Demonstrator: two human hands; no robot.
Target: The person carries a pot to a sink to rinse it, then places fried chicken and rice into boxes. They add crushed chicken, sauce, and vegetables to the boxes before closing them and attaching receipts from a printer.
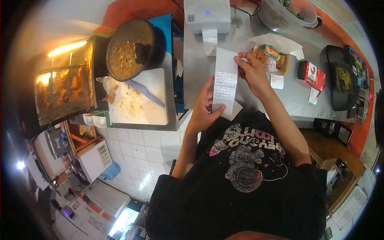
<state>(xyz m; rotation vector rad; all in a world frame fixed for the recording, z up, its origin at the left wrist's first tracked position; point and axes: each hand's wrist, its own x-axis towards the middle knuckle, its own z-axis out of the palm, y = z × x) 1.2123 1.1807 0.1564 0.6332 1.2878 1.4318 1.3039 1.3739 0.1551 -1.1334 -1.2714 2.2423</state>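
Observation:
A long strip of printed receipts (225, 89) is stretched between my two hands, in front of my chest. My left hand (208, 105) grips its lower left part, thumb on the printed face. Higher up, my right hand (250, 70) pinches the strip's right edge near the blank top. The lower end of the paper bends toward my shirt. Behind the strip, a white label printer (207, 17) stands on the steel counter (196, 60) with another printed slip (210, 42) hanging from its front. Just beyond my right hand sits an open food box (282, 69) with fried food and packets inside.
Farther right are a red box (313, 76) with a slip and a black tray (342, 80). A clear tub (282, 18) stands at the back. To the left are a black pan (130, 50) of crumbs, a knife (146, 93) on a white cutting board (156, 82), and a lit glass cabinet (66, 80).

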